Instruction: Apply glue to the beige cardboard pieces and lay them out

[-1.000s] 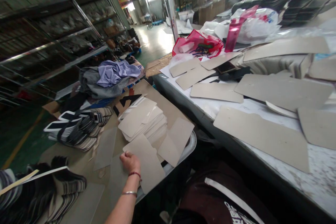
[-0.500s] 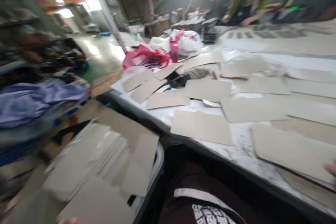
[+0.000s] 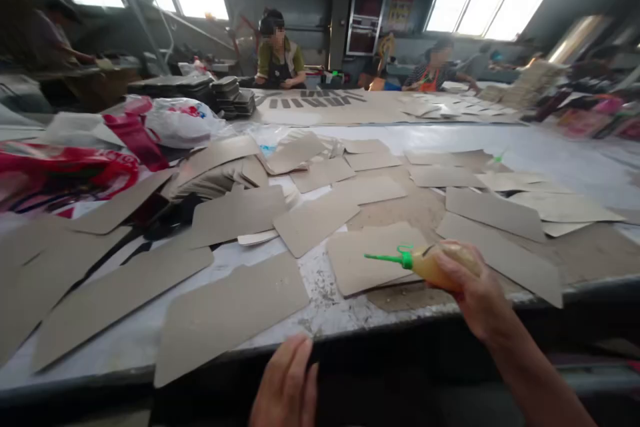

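Observation:
My right hand (image 3: pixel 467 280) is wrapped round a squeeze bottle (image 3: pixel 430 265) of yellowish liquid, tilted on its side. Its thin green nozzle points left over a grey-brown cardboard piece (image 3: pixel 367 253) on the table. My left hand (image 3: pixel 287 380) is low at the table's front edge, fingers stretched out and nothing in them. Just to its left, another cardboard piece (image 3: pixel 230 313) overhangs the edge. Flat cardboard pieces lie around both hands, some overlapping.
The white table (image 3: pixel 325 300) carries a fanned stack of cardboard (image 3: pixel 220 177). Plastic bags (image 3: pixel 170 121) and a red bag (image 3: pixel 65 170) sit at the left. Dark stacks (image 3: pixel 233 95) stand behind. Co-workers (image 3: pixel 280 60) sit at the far side.
The view has swung right, from the box of cardboard beside the table to the tabletop. The bottle in my right hand has come into view. My left hand now shows at the table edge.

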`<action>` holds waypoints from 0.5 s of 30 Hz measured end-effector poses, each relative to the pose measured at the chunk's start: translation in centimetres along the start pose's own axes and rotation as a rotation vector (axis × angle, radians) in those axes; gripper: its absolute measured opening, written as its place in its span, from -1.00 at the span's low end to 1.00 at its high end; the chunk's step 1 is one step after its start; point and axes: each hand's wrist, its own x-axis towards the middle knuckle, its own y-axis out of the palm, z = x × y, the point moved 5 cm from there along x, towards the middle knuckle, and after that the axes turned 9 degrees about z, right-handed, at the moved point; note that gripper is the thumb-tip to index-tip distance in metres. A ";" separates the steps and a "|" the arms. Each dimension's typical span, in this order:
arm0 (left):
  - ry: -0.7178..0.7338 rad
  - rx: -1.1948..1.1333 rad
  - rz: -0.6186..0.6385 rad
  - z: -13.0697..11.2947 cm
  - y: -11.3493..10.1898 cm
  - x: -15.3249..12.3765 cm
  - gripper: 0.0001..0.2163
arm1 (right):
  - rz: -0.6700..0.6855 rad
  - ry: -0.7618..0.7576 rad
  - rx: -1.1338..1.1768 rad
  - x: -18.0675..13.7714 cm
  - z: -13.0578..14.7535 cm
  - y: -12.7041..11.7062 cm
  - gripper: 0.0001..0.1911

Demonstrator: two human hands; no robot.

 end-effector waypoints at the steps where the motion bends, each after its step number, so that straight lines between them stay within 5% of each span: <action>1: 0.088 0.016 0.032 -1.3 1.2 2.1 -0.64 | 0.002 -0.032 -0.063 0.1 0.1 -0.3 -0.39; 6: 0.133 0.037 0.061 -4.1 6.5 9.7 -0.70 | 0.009 -0.158 -0.397 0.7 1.4 0.2 -0.41; 15: 0.125 0.008 0.087 -2.3 8.6 10.1 -0.64 | 0.097 -0.296 -0.710 2.0 1.7 3.4 -0.50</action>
